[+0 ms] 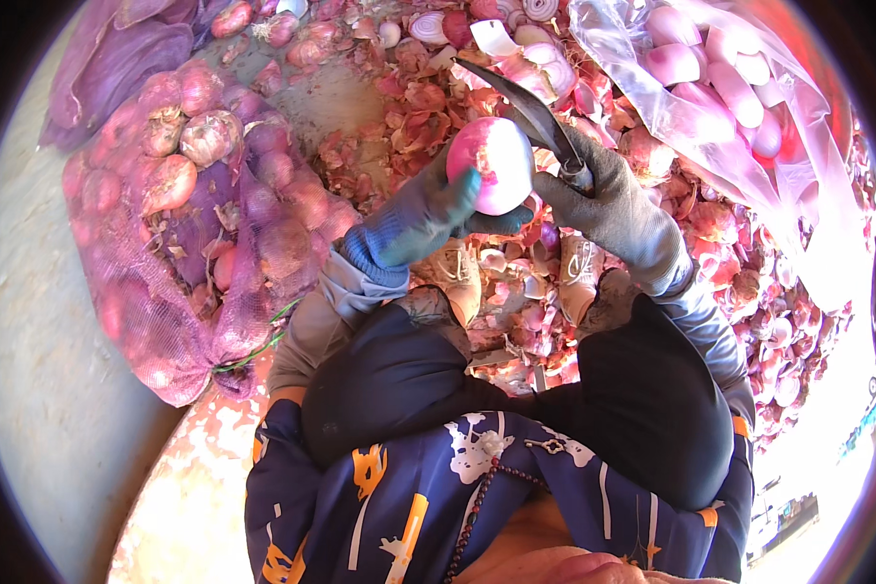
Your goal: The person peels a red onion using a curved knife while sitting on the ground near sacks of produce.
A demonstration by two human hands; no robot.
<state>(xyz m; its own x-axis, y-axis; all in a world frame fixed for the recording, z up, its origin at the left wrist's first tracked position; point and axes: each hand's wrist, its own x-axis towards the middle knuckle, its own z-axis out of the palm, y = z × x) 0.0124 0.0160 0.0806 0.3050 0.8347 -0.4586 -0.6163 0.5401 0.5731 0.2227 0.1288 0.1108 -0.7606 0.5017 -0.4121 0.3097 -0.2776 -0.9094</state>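
Note:
A partly peeled red onion [507, 164] rests in my left hand [438, 208], which wears a blue knit glove; the thumb lies along its lower left side. Reddish skin or flesh shows on its left half, paler flesh on its right. My right hand [613, 193], in a grey glove, grips the handle of a knife with a dark curved blade [522, 102]. The blade points up and to the left, passing just beyond the onion's upper right side. Whether blade and onion touch, I cannot tell.
To the left lies a purple mesh sack [263, 226] of unpeeled onions, open on top. A clear plastic bag [620, 66] at upper right holds several peeled onions [730, 87]. Onion skins [416, 117] cover the ground around my shoes [456, 270].

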